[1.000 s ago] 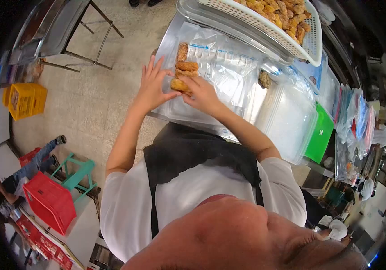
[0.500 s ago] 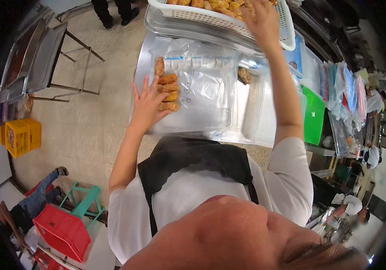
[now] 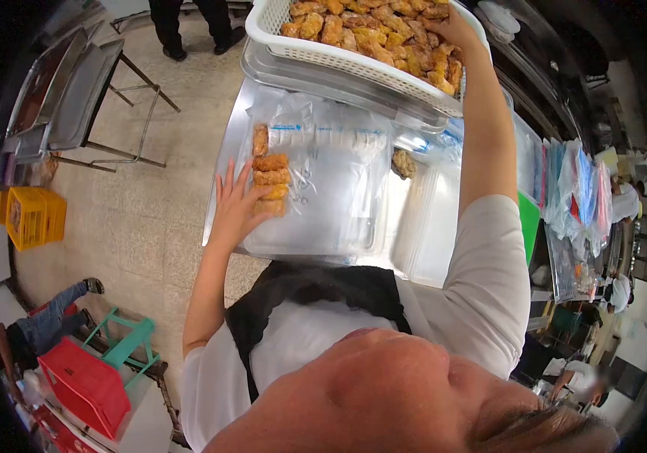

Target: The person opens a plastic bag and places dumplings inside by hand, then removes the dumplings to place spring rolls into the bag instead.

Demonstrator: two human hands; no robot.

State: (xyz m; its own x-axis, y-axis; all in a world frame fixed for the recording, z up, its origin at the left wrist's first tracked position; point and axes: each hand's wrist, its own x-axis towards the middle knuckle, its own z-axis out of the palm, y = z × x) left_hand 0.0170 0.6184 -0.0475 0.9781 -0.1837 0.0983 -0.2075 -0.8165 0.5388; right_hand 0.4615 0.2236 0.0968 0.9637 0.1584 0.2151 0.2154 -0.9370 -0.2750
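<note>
My left hand [image 3: 237,202] rests with spread fingers at the left edge of a row of brown fried pieces [image 3: 271,178]. Its fingertips touch the lower pieces. The row lies in a clear plastic bag [image 3: 335,177] on a tray, with one piece standing lengthwise above the others. My right hand [image 3: 452,29] reaches into a white perforated basket [image 3: 384,59] heaped with similar fried pieces [image 3: 372,30]. Its fingers are partly hidden against the heap, so any piece in them cannot be made out.
A dark lump of food [image 3: 403,164] lies right of the bag, near a clear plastic tray [image 3: 433,219]. Plastic bags [image 3: 580,185] hang at the right. A person's legs [image 3: 195,26] stand beyond the table. Yellow crates [image 3: 35,217] and a red crate [image 3: 86,387] are at the left.
The view has shifted, showing more of the basket. My right hand has moved deeper over the heap toward its right end. My left hand stays beside the row.
</note>
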